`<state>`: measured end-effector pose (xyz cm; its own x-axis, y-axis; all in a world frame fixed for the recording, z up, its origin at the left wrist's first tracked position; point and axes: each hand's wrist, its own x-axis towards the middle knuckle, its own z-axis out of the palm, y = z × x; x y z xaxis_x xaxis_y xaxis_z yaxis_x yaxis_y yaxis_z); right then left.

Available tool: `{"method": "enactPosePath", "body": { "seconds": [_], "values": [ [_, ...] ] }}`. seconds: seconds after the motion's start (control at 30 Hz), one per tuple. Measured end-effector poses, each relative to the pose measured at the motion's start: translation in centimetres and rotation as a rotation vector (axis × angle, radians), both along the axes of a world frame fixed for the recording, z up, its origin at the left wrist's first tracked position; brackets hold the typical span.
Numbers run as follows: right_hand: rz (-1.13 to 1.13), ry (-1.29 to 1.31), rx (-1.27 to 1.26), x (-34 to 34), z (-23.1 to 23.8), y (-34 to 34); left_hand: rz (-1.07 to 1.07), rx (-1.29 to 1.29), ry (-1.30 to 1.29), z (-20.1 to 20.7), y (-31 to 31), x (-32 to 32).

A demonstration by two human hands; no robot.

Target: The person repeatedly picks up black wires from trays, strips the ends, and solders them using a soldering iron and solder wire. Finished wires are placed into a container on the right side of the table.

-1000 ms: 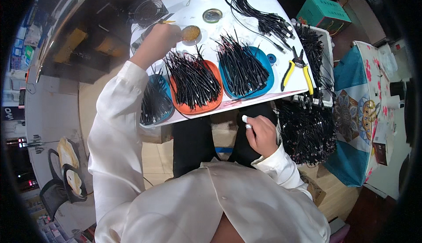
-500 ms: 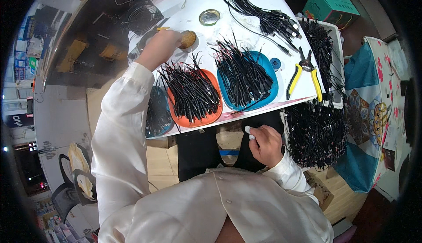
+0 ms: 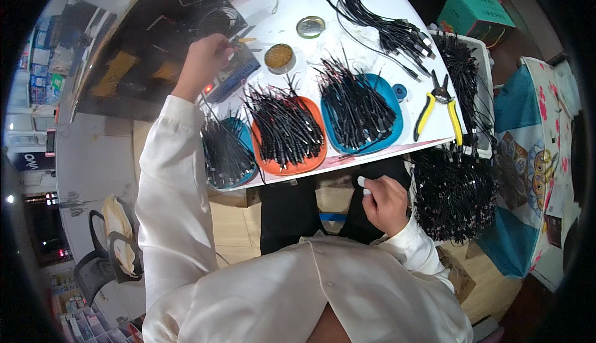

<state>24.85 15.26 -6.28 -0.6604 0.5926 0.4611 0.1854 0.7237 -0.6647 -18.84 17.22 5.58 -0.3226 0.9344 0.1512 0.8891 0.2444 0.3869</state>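
Observation:
My left hand (image 3: 208,63) is curled over a small blue and grey box (image 3: 239,76) with a lit red light, at the table's far left. Its fingertips are mostly hidden, so what they grip cannot be made out. My right hand (image 3: 386,203) rests above my thigh below the table edge. Its fingers are curled in, with white coverings on two tips and nothing visible in them. Short black cables with bare ends fill an orange tray (image 3: 324,147), a blue tray (image 3: 394,104) on its right and another blue tray (image 3: 249,172) on its left.
A round tin of brown material (image 3: 279,55) and a round lid (image 3: 310,27) lie behind the trays. Yellow-handled wire strippers (image 3: 439,104) and a cable bundle (image 3: 391,26) are at the right. A white crate (image 3: 484,82) of cables stands beside the table.
My left hand has moved left, away from the round tin to the blue and grey box, uncovering the tin. The whole view has shifted slightly. My right hand keeps its pose.

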Motion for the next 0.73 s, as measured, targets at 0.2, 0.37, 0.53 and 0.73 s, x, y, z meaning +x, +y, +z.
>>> {"method": "enactPosePath", "body": {
  "seconds": [0.2,0.37,0.53,0.73],
  "values": [
    [0.025,-0.034,0.021,-0.5,0.4,-0.2,0.123,-0.049,-0.022,-0.4,-2.4,-2.9],
    [0.027,-0.025,0.034,-0.9,0.6,-0.2,0.083,-0.068,-0.011,-1.0,-2.3,-3.5],
    [0.03,0.001,0.024,-1.2,0.7,-0.1,0.019,-0.146,0.075,-1.2,-1.7,-4.1],
    [0.036,-0.01,0.002,-1.2,0.7,-0.1,0.008,-0.224,0.196,-0.8,-0.9,-3.8]
  ]
}}
